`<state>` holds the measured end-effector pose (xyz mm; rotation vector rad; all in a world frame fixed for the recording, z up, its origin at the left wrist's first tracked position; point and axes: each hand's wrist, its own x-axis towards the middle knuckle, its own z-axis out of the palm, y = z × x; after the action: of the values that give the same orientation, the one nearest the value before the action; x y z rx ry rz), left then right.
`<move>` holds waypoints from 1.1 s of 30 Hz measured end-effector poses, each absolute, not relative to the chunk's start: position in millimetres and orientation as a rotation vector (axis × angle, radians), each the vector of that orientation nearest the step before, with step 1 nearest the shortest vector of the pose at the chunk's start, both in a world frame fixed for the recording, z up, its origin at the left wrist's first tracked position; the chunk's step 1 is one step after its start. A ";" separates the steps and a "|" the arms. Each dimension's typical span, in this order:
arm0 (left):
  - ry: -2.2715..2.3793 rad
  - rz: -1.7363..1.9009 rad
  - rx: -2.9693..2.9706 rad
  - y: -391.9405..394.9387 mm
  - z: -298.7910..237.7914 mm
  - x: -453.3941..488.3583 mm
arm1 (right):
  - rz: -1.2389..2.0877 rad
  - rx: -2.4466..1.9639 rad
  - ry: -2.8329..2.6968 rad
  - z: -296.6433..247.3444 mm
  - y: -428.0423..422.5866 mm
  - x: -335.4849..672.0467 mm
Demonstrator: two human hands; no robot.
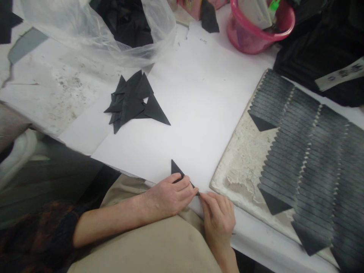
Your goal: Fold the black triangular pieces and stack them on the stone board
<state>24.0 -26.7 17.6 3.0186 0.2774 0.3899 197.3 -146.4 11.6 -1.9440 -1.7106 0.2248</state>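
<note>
- Left hand (pixel 172 194): fingers curled over the black triangle (pixel 175 169), holding it at the white table's (pixel 196 117) near edge.
- Right hand (pixel 220 216): thumb and forefinger pinched on its tip.
- Black pieces (pixel 131 101) lie heaped beyond.

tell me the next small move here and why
Probably press the lower tip of the black piece flat with the right hand, since its fingertips are already there and the left hand covers the middle, seemingly steadying it.
</note>
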 end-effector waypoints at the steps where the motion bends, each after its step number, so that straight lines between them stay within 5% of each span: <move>1: 0.276 0.385 3.014 -26.5 17.5 24.0 | 0.228 -1.940 -1.713 11.3 -146.7 197.6; 33: 0.295 0.374 3.064 -30.6 18.0 23.4 | 0.060 -1.946 -1.914 10.8 -160.6 200.4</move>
<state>23.4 -30.6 18.0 3.0636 0.2948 0.3742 200.4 -160.6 10.8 -1.9461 -1.9138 0.0603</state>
